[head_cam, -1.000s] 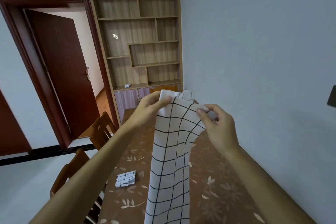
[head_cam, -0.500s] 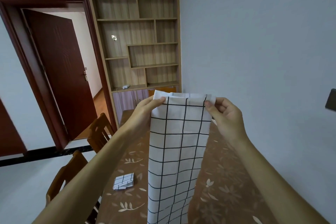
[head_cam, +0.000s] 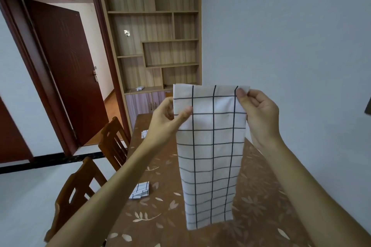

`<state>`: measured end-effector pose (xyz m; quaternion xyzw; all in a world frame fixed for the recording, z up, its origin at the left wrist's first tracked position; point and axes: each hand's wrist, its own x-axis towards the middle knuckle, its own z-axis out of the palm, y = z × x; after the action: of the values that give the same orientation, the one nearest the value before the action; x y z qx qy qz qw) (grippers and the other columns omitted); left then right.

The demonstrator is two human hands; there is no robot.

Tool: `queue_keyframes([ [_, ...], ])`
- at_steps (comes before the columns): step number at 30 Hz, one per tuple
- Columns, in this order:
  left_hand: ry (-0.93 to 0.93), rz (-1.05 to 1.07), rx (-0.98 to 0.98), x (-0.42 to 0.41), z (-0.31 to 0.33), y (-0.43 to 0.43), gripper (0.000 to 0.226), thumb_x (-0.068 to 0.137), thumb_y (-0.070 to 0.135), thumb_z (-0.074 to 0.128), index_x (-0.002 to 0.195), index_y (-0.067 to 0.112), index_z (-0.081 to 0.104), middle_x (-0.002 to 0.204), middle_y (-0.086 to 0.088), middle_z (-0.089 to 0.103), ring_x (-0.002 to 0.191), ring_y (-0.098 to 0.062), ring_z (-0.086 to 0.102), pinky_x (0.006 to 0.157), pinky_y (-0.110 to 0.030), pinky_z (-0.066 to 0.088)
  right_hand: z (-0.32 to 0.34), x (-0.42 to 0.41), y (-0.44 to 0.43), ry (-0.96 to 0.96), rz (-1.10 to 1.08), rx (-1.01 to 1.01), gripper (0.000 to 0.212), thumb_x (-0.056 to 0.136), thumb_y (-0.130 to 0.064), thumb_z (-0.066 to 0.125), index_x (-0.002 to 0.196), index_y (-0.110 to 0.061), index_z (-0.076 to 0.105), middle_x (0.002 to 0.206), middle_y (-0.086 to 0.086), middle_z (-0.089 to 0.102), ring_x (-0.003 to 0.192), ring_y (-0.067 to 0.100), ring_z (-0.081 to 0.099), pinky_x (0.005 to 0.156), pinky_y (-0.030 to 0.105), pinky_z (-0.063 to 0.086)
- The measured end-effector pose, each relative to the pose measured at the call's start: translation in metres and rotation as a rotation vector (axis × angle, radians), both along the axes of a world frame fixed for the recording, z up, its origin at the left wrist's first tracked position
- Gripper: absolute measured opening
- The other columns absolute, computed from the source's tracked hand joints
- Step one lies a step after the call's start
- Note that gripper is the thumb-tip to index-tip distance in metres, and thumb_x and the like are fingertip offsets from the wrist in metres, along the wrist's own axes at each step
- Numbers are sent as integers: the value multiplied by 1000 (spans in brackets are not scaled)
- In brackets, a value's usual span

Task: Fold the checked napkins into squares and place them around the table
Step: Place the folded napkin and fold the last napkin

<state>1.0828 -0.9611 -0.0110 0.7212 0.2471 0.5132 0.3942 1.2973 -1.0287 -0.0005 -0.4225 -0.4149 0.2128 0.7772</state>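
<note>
A white napkin with black checks (head_cam: 210,152) hangs as a long narrow strip above the table (head_cam: 160,216). My left hand (head_cam: 168,116) pinches its upper left edge a little below the corner. My right hand (head_cam: 259,114) pinches the upper right corner. The strip's bottom edge hangs free just above the tabletop. A folded checked napkin (head_cam: 140,190) lies on the table near its left edge. Another folded napkin (head_cam: 145,133) shows farther back, partly hidden behind my left forearm.
The table wears a brown cloth with a pale leaf pattern. Two wooden chairs (head_cam: 80,192) (head_cam: 113,140) stand along its left side. A wooden shelf unit (head_cam: 154,36) fills the far wall, and a dark red door (head_cam: 68,70) stands open at left. A grey wall runs along the right.
The napkin's top edge has been pulled flat and raised, so the whole strip now hangs clear with its bottom edge in view. My left hand has slid slightly down the left edge.
</note>
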Motion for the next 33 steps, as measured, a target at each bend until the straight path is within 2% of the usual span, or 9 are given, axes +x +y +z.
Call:
queue_keyframes([
  [3,36,-124,-138,4,-26,-8,34,89,14,70,121,18,61,109,8,76,103,-8,72,79,-18,56,8,-1,2,29,-19,55,7,91,-21,73,96,-16,72,90,-9,77,93,2,71,88,17,51],
  [5,63,-167,-217,8,-49,-13,34,87,6,72,118,16,63,109,10,77,101,-8,73,79,-17,56,14,-1,2,53,-24,85,6,92,-21,72,97,-18,72,92,-8,77,95,3,71,91,19,52],
  [11,191,-151,-278,35,-119,-26,27,87,15,77,113,17,72,114,5,76,107,-12,72,91,-30,58,31,5,3,83,-58,127,8,93,-25,71,96,-17,71,103,2,77,109,17,70,105,39,51],
  [15,205,-72,-294,43,-147,-26,17,91,21,73,103,9,77,105,-1,79,99,-17,74,88,-42,60,38,15,-2,63,-105,128,11,92,-27,72,98,-18,72,103,1,78,109,16,70,105,39,51],
  [20,124,-108,-254,44,-119,-29,22,93,25,68,114,17,71,111,6,76,103,-9,72,84,-22,56,32,24,-5,13,-117,70,11,92,-28,72,98,-19,73,94,-7,78,102,7,71,101,29,52],
  [23,32,-84,-152,46,-82,-28,25,96,25,62,117,13,69,103,14,76,95,0,70,79,-15,53,25,25,-5,-13,-105,11,17,91,-31,73,100,-16,74,94,-6,78,101,7,71,100,28,53],
  [25,-35,-60,-120,46,-61,-24,25,97,21,60,118,9,69,102,10,77,95,-4,70,80,-18,53,21,26,-5,-36,-92,-15,22,91,-31,73,102,-12,74,94,-5,78,98,7,71,96,26,53],
  [29,-91,-28,-31,41,-38,-11,25,99,25,60,107,4,72,99,-24,71,87,-42,65,76,-51,53,17,27,-9,-68,-80,-24,23,92,-30,72,104,-10,73,96,-3,78,100,9,72,96,25,54],
  [33,-105,-40,-7,34,-22,-10,22,100,16,57,116,8,71,109,-6,76,105,-20,70,87,-28,56,19,31,-14,-77,24,-44,28,90,-34,70,108,-12,71,97,-2,78,95,10,73,88,28,56],
])
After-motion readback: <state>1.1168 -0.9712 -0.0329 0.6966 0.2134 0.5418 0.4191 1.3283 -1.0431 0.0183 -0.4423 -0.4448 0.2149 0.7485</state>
